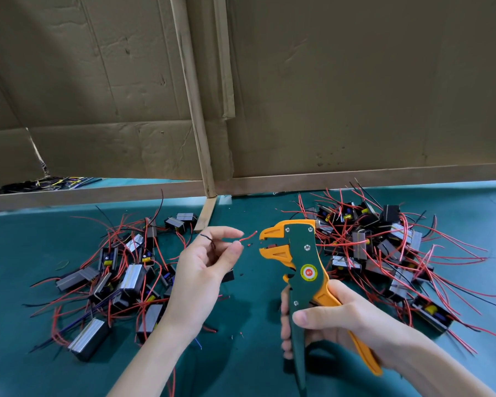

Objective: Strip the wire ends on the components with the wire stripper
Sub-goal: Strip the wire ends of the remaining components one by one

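The right hand (341, 325) grips the wire stripper (301, 253) by its two long handles, one dark green and one orange, with the thumb laid across the front. The tool stands upright above the worktop (255, 368), which is covered in a smooth teal mat. Its flat green body carries bright rivets and a round red-and-yellow sticker. The orange, beak-shaped jaws stand slightly parted and point left.

The left hand (201, 270) pinches a thin red wire (248, 236) between thumb and forefinger. The wire's free end reaches toward the jaws and stops just short of them. A fine black wire (208, 239) curls over the same hand.

Two heaps of components lie on the mat, one to the left (126, 282) and one to the right (384, 253). They are small black blocks with grey metallic faces, tangled in red and black leads. Tiny red scraps of insulation (249, 245) lie near the tool. Creased brown cardboard (355, 81) framed with pale wooden strips (195, 110) stands behind.
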`<state>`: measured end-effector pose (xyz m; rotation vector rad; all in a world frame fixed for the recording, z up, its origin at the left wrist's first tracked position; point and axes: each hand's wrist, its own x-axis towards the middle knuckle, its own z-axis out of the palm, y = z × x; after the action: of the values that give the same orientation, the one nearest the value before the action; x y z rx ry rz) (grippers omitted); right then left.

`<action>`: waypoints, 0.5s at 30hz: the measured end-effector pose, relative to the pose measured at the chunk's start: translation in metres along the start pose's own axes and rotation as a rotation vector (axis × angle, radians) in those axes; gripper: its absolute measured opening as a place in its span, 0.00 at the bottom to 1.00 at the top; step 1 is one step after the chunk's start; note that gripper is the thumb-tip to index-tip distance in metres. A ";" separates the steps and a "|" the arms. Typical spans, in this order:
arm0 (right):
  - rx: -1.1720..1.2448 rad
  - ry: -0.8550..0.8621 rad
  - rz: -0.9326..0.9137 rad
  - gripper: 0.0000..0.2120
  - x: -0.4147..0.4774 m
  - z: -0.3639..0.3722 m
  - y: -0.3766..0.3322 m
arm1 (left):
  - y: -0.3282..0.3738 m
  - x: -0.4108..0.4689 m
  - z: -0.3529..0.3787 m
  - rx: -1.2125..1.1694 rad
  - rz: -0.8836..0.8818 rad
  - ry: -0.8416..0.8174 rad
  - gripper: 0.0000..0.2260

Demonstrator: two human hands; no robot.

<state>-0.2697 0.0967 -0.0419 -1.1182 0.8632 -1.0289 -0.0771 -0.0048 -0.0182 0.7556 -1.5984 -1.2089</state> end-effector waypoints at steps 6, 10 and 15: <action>0.017 0.023 0.011 0.15 -0.001 0.004 -0.001 | 0.001 0.000 0.000 -0.008 -0.002 -0.011 0.05; -0.001 0.041 0.012 0.14 -0.001 0.006 -0.001 | 0.001 0.000 -0.001 0.009 0.007 -0.007 0.05; -0.016 0.029 0.008 0.12 -0.005 0.007 -0.005 | 0.002 -0.001 0.001 0.053 0.020 -0.064 0.05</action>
<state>-0.2653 0.1025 -0.0351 -1.1146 0.8995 -1.0357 -0.0778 -0.0027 -0.0167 0.7389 -1.6923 -1.1915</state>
